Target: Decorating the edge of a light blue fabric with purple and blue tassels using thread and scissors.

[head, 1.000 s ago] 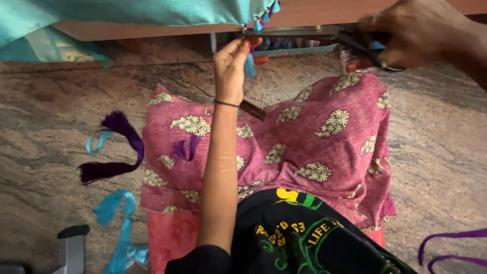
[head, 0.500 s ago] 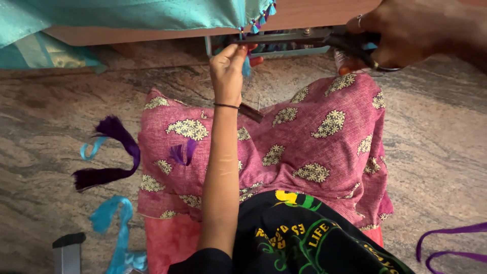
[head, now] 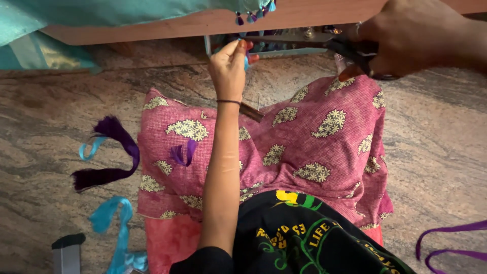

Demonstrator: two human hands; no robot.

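My left hand (head: 229, 66) reaches forward and pinches a small blue tassel (head: 246, 62) that hangs under the wooden edge (head: 203, 20). A thin dark band circles that wrist. My right hand (head: 413, 38) grips black-handled scissors (head: 304, 40), whose long blades point left toward the pinched tassel. Teal cloth (head: 127, 7) with purple and blue tassels (head: 253, 15) along its hem lies over the wooden edge. A pink patterned cloth (head: 314, 142) covers my lap below both hands.
A purple thread bundle (head: 109, 152) and blue thread strips (head: 109, 223) lie on the stone floor (head: 50, 116) at left. A small purple tuft (head: 182, 152) rests on the pink cloth. Purple strands (head: 451, 241) lie at the lower right. A grey-and-black object (head: 66, 251) stands at the bottom left.
The view has shifted slightly; my left hand stays pinched at the tassel and the scissors blades remain beside it, a little closer to my fingers.
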